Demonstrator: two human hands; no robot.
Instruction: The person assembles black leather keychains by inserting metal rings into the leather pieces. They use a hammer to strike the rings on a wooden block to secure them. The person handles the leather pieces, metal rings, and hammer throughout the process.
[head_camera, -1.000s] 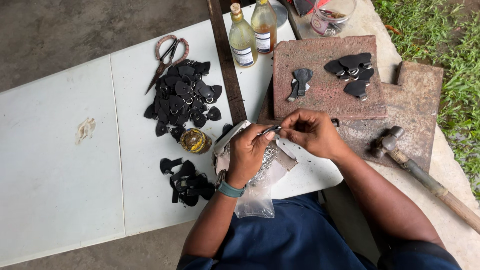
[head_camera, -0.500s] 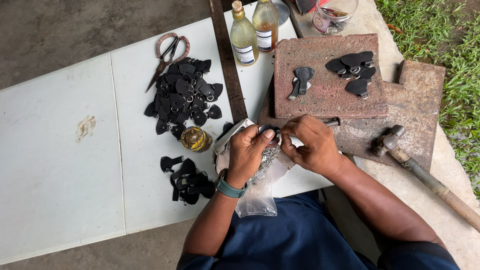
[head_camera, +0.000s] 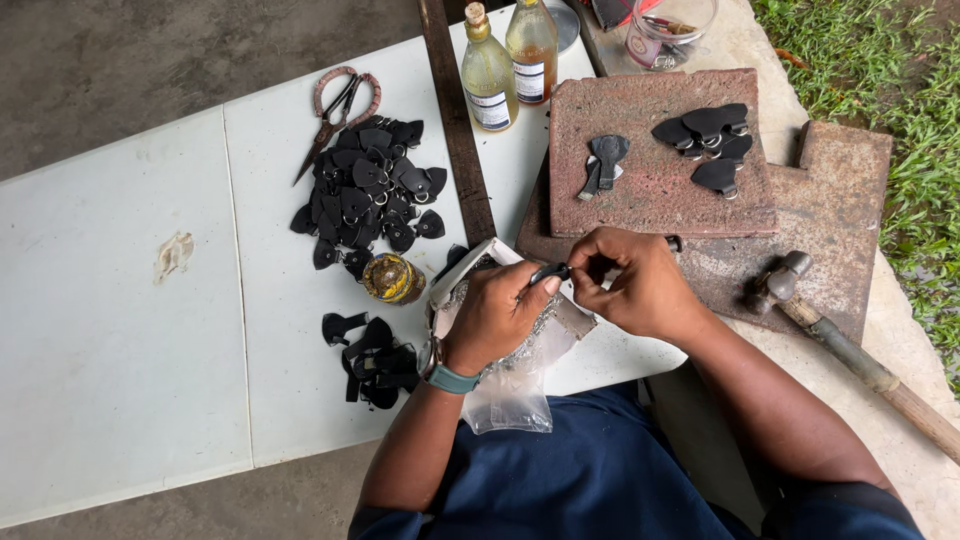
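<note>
Small black leather tab (head_camera: 549, 272) is pinched between both hands, just above the clear plastic bag of small metal parts (head_camera: 510, 385) at the near table edge. Left hand (head_camera: 497, 315) has its fingers closed narrow on the tab's near end; right hand (head_camera: 640, 285) has thumb and forefinger closed on the far end. I can't tell whether a ring or rivet is already on it, too small and the fingers cover it.

Progress, as I read it from the layout:
- Big pile of black leather tabs with metal rings (head_camera: 368, 195) on the white table (head_camera: 120, 350), just beside the red-handled scissors (head_camera: 335, 110). Those look finished.
- Smaller heap of plain black leather pieces (head_camera: 372, 358) left of the bag, near the left wrist. No rings visible, so I judge them still waiting.
- A few more black pieces (head_camera: 712, 142) on the rusty metal block (head_camera: 650, 190), one dark piece (head_camera: 604, 160) lying apart from them. Stage unclear.
- Wooden-handled hammer (head_camera: 800, 300) rests on the lower rusty plate, untouched, well right of the hands.
- Small round yellow tin (head_camera: 392, 278) sits between the two heaps; two glass bottles (head_camera: 510, 60) stand at the far edge.

So I'd say more than half done, with the small heap and the one in hand left.
</note>
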